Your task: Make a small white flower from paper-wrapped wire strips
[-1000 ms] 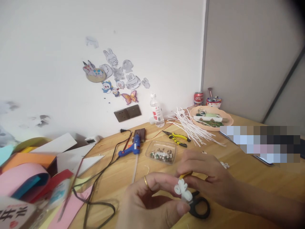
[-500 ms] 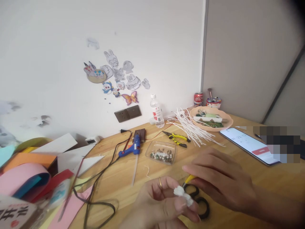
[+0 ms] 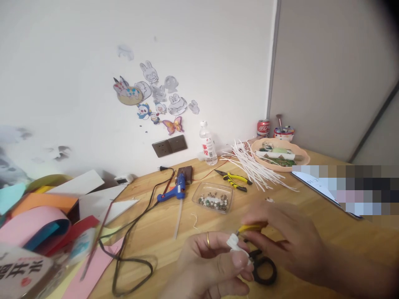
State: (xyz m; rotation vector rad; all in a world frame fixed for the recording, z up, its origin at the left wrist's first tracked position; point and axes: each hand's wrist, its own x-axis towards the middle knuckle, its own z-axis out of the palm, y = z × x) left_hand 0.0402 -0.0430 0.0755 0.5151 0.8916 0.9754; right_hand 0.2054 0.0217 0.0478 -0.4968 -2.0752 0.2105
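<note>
My left hand (image 3: pixel 215 261), with a ring on one finger, pinches a small white bow-like piece (image 3: pixel 233 243) between thumb and fingers. My right hand (image 3: pixel 282 238) is closed on a yellow-handled tool (image 3: pixel 251 227) whose small metal tip is close beside the white piece; its exact kind is hidden by the fingers. Black-handled scissors (image 3: pixel 264 270) lie on the table below both hands, their blades out of sight. Beyond the hands sit a clear tray (image 3: pixel 199 203) of beads and a pair of yellow-and-black pliers (image 3: pixel 233 180).
A blue glue gun (image 3: pixel 173 193) and its black cord lie left of the tray. Coloured paper (image 3: pixel 46 203) is heaped at the left. White strips (image 3: pixel 255 168), a pink dish (image 3: pixel 307 162), a water bottle (image 3: pixel 208 145) and a phone (image 3: pixel 311 187) are along the back and right.
My right hand's fingers have curled in around the yellow-handled tool, which now lies flatter. My left hand still pinches the white piece. The view has shifted slightly.
</note>
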